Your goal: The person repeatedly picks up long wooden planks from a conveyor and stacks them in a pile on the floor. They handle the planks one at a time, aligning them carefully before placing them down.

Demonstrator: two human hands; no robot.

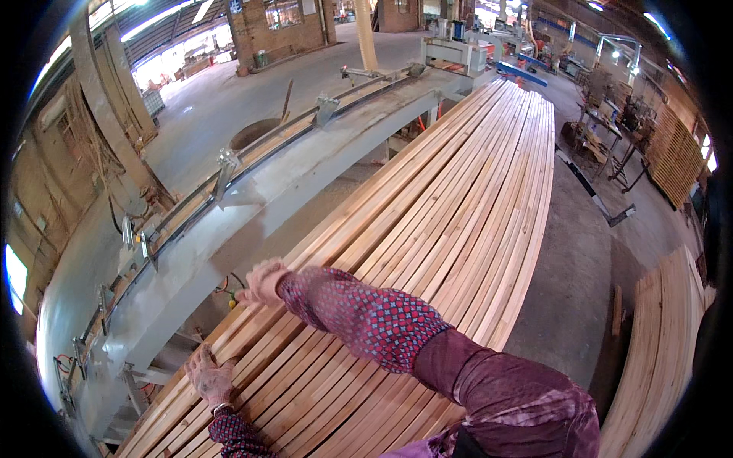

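A wide layer of long, pale wooden strips (pixel 458 221) runs from beneath my arms to the far right. My left hand (pixel 210 378) lies at the layer's near left edge, its fingers and thumb bent around a wooden strip there. Farther along the same edge, my right hand (pixel 265 282) reaches across the strips, its fingers curled down over the outermost one. The right hand and sleeve are slightly blurred, and its fingertips are partly hidden. Both arms wear patterned sleeve covers, with a purple sleeve above the right one.
Left of the strips stands a long grey metal machine bed (pixel 252 206) with clamps (pixel 227 164) along its rail. Another stack of boards (pixel 658 343) lies at the lower right. A dark metal bar (pixel 592 191) rests on the floor, near a cluttered workbench (pixel 603 126).
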